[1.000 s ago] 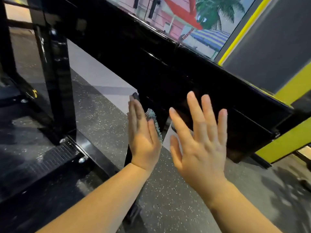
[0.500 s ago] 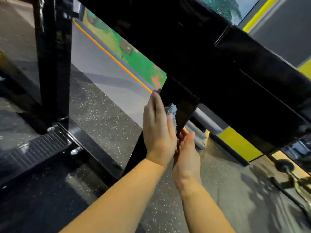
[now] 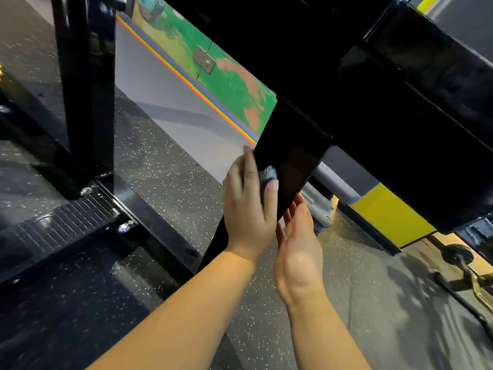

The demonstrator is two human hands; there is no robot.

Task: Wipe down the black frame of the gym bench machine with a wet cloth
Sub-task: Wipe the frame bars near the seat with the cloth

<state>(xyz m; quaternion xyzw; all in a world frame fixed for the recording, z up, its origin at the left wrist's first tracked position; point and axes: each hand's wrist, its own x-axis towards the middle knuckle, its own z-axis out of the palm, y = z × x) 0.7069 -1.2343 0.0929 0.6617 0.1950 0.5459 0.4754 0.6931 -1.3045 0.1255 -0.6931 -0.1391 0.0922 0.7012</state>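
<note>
A glossy black frame post slants down from a wide black crossbeam overhead. My left hand presses a small grey-blue cloth against the post's near face, fingers extended; only a tuft of the cloth shows past my fingertips. Just right of and below it, my right hand is raised palm-in, its straight fingers reaching behind the post's lower edge and holding nothing.
Another black upright stands at left on a ribbed base plate with bolts. Speckled dark rubber floor lies below. A painted green wall and a yellow panel are behind. Some equipment lies on the floor at right.
My right hand dropped from a raised, spread pose to beside and under my left hand at the post. The left hand with the cloth slid up the post; the view tilted upward.
</note>
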